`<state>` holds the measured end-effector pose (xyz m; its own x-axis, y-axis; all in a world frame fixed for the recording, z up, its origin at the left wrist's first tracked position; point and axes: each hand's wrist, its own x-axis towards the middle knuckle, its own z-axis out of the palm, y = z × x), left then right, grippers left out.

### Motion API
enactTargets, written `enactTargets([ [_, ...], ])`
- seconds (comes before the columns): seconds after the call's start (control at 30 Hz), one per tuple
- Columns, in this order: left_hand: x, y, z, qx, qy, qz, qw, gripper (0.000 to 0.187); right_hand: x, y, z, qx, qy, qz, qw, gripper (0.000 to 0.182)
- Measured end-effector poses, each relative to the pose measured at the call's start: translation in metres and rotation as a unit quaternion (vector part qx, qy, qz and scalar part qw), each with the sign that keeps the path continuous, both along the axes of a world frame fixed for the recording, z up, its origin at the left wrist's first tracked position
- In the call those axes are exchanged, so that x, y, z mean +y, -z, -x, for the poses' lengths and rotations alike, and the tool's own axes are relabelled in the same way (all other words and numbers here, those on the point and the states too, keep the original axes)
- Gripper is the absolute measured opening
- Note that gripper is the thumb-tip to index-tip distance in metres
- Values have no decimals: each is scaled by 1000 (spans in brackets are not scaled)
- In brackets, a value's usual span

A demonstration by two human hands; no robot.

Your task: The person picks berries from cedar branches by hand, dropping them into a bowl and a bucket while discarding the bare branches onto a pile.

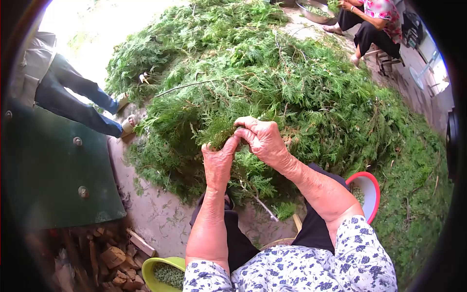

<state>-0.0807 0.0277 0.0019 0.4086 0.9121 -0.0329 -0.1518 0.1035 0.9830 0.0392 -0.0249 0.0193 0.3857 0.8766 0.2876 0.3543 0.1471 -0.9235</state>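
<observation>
My left hand [219, 163] is closed round a green conifer sprig [216, 131], which sticks up above its fingers. Beside it, my right hand [260, 138] has its thumb and fingers pinched together at the sprig's right side, close to my left thumb; what lies between those fingertips is too small to make out. Both hands are over the near edge of a large heap of cut conifer branches [311, 92]. A bare cut stem [265, 207] pokes out of the heap below my hands.
A yellow-green bowl [152, 267] of small green berries is at the lower left, a red-rimmed bowl [373, 194] of berries at the right. Split firewood [114, 258] lies beneath a dark green panel [58, 165]. One person stands at left; another sits at upper right near a metal basin [316, 17].
</observation>
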Motion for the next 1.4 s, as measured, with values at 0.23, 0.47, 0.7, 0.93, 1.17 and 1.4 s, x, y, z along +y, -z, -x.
enactTargets([
  [0.23, 0, -3, 1, 22, 2, -67, 998, 6, -6, -13, -7, 209, -39, 132, 968, 14],
  [0.47, 19, 0, 14, -130, -85, 177, 972, 12, -12, -19, -55, 498, -120, -49, 858, 12],
  [0.7, 22, -3, 16, -168, -41, 224, 959, 9, -20, -6, -48, 434, -88, 22, 896, 15],
  [0.93, 20, 0, 15, -173, -10, 206, 963, 17, -9, -5, -70, 184, 48, -2, 982, 18],
  [1.17, 20, 5, 16, -80, -32, 212, 973, 14, -6, 5, -46, 256, -90, 53, 961, 29],
  [1.4, 4, -15, -4, 27, -51, -77, 995, 35, -11, -5, -45, 232, -125, 70, 962, 27],
])
